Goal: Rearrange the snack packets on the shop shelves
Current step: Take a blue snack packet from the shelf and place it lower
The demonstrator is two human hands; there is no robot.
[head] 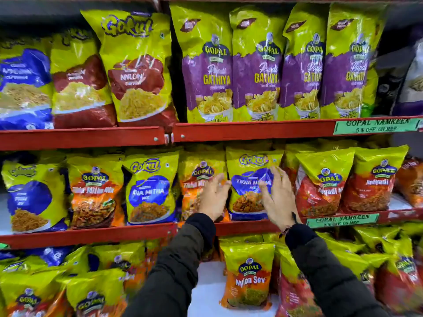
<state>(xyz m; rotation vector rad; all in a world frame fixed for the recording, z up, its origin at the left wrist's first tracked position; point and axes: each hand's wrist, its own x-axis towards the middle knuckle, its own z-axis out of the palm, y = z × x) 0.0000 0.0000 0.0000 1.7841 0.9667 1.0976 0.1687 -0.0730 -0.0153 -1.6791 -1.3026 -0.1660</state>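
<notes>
A yellow and blue Gokul Tikha Mitha packet [248, 179] stands upright on the middle shelf [247, 226]. My left hand [214, 197] is at its left edge, fingers spread, in front of an orange Gopal packet [194, 179]. Fingers apart, my right hand [278, 197] lies against the blue packet's right side. Neither hand grips anything. Red Gopal Navyadi packets [320, 181] stand just to the right.
Purple Gopal Gathiya packets [256, 65] and red Gokul Nylon packets [137, 69] fill the upper shelf. The lower shelf holds a Gopal Nylon Sev packet [248, 275] beside a bare white patch [206, 284]. Green price labels [375, 125] sit on the red shelf rails.
</notes>
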